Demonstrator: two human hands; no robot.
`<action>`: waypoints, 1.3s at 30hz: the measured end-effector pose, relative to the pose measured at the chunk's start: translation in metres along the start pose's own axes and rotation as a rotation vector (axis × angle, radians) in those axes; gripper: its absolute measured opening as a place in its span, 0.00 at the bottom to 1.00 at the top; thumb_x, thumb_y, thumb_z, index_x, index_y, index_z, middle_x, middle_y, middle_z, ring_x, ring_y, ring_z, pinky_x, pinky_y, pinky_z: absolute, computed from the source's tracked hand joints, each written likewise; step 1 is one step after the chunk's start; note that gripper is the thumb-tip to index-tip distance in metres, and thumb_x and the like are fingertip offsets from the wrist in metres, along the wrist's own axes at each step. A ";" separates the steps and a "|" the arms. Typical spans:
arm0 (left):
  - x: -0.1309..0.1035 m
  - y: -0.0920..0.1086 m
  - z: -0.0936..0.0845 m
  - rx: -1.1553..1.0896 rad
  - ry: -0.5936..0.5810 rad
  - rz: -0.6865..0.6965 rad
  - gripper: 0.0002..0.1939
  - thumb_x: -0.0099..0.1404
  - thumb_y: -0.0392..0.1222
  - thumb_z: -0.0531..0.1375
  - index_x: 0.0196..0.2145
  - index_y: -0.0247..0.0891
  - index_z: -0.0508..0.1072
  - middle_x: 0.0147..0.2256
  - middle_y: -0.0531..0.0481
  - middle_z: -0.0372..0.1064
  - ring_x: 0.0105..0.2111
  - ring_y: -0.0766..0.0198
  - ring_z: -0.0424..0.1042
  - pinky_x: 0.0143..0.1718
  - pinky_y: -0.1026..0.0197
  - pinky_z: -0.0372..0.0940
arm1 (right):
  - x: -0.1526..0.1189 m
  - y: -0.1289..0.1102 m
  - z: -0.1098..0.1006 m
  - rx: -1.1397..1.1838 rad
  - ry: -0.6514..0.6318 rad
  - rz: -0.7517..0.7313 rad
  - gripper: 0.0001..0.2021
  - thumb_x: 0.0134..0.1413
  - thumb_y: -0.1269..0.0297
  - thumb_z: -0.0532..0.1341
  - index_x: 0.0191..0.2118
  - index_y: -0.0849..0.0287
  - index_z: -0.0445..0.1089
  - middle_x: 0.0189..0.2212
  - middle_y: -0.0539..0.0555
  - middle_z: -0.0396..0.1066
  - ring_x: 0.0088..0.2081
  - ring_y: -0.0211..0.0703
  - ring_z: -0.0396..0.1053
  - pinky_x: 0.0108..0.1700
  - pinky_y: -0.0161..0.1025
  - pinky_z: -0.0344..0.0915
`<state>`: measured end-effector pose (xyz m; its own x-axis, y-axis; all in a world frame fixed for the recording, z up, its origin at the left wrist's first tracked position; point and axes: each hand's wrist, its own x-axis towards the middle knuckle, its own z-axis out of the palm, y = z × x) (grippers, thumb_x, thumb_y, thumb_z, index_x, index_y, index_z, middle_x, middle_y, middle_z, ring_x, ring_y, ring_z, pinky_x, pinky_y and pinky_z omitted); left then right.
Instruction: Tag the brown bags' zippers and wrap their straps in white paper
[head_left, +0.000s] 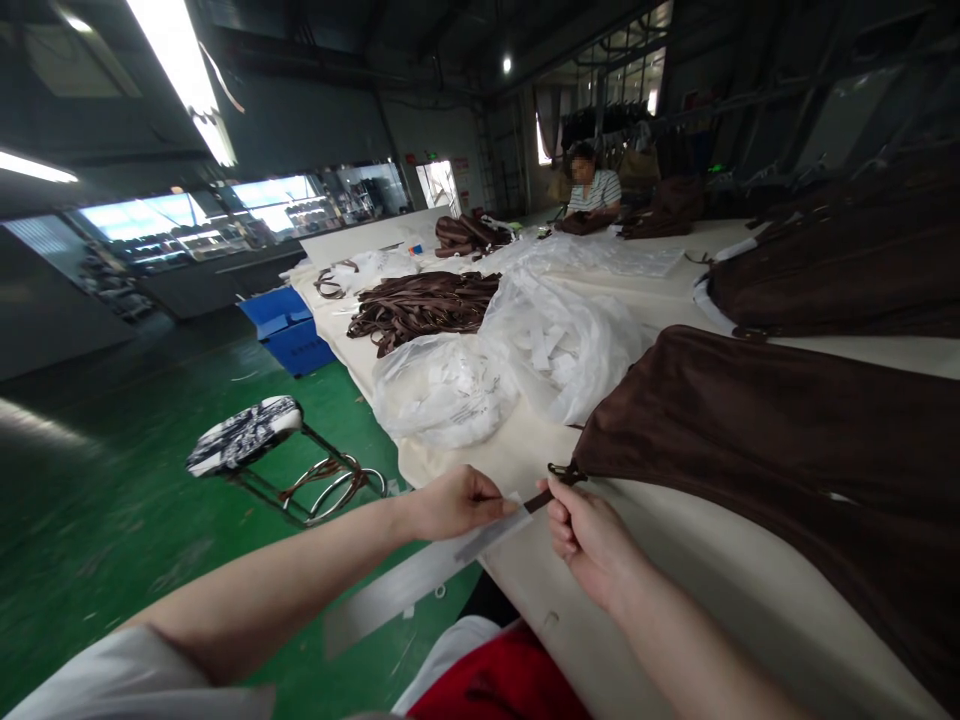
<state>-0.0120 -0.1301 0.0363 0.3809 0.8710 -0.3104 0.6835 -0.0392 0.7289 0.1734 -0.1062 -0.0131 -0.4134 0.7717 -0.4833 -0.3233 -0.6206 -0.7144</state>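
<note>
My left hand (461, 502) pinches the end of a long, translucent white plastic sleeve (401, 592), which hangs down past the table edge. From that end a narrow brown strap (538, 500) runs to my right; part of it appears to lie inside the sleeve. My right hand (589, 540) is closed around the strap, close to a small metal clasp (556, 469). The clasp sits at the corner of a dark brown bag (750, 410) that lies flat on the table. Inside my right fist the strap is hidden.
Clear plastic bags (562, 350) with white pieces lie ahead on the pale table (517, 590). Beyond them is a heap of brown straps (427, 305). A stool (247, 435) and a blue box (289, 330) stand to the left. A person (594, 190) sits at the far end.
</note>
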 end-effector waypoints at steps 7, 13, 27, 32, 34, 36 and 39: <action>0.027 0.005 0.002 0.039 0.045 0.032 0.28 0.62 0.63 0.52 0.18 0.37 0.54 0.20 0.57 0.42 0.21 0.71 0.44 0.20 0.65 0.42 | 0.001 -0.009 -0.012 -0.433 -0.029 -0.056 0.13 0.56 0.59 0.59 0.24 0.57 0.61 0.13 0.42 0.57 0.13 0.30 0.50 0.17 0.32 0.41; 0.039 0.007 -0.006 0.118 0.034 -0.020 0.26 0.61 0.61 0.54 0.18 0.37 0.58 0.19 0.57 0.45 0.21 0.71 0.46 0.19 0.66 0.43 | 0.018 -0.046 -0.058 -0.768 0.104 -0.109 0.18 0.54 0.65 0.62 0.15 0.58 0.62 0.06 0.46 0.56 0.09 0.32 0.49 0.17 0.36 0.41; 0.046 0.023 0.004 0.145 -0.048 0.009 0.25 0.61 0.60 0.54 0.18 0.37 0.58 0.19 0.57 0.45 0.20 0.72 0.46 0.19 0.66 0.44 | 0.026 -0.028 -0.052 -0.227 0.074 -0.028 0.16 0.57 0.68 0.58 0.19 0.60 0.58 0.14 0.43 0.58 0.13 0.25 0.50 0.13 0.25 0.39; 0.048 0.032 0.006 0.166 -0.018 0.049 0.23 0.61 0.56 0.54 0.19 0.37 0.58 0.20 0.57 0.45 0.22 0.71 0.47 0.20 0.67 0.44 | 0.023 -0.026 -0.046 -0.020 0.084 0.041 0.13 0.57 0.72 0.56 0.22 0.61 0.60 0.17 0.46 0.61 0.13 0.25 0.53 0.13 0.24 0.41; 0.047 0.034 0.006 0.177 -0.014 0.041 0.22 0.61 0.55 0.55 0.18 0.37 0.56 0.20 0.57 0.44 0.22 0.71 0.46 0.20 0.66 0.43 | 0.023 -0.025 -0.045 0.025 0.093 0.042 0.13 0.58 0.73 0.56 0.23 0.61 0.60 0.17 0.46 0.61 0.13 0.25 0.52 0.13 0.23 0.40; 0.046 0.033 0.007 0.183 -0.013 0.037 0.22 0.60 0.54 0.55 0.18 0.37 0.55 0.20 0.57 0.42 0.21 0.71 0.45 0.20 0.66 0.42 | 0.025 -0.023 -0.045 0.067 0.098 0.021 0.12 0.58 0.73 0.56 0.23 0.60 0.59 0.16 0.45 0.60 0.13 0.24 0.51 0.13 0.22 0.39; 0.048 0.031 0.008 0.184 -0.010 0.036 0.21 0.60 0.52 0.55 0.18 0.37 0.54 0.20 0.57 0.41 0.21 0.71 0.44 0.20 0.66 0.41 | 0.028 -0.022 -0.046 0.119 0.094 -0.024 0.11 0.55 0.73 0.60 0.24 0.59 0.59 0.16 0.43 0.59 0.13 0.24 0.51 0.13 0.22 0.40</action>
<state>0.0321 -0.0937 0.0389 0.4126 0.8624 -0.2934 0.7713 -0.1593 0.6162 0.2085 -0.0650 -0.0346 -0.3245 0.7925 -0.5163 -0.4332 -0.6098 -0.6637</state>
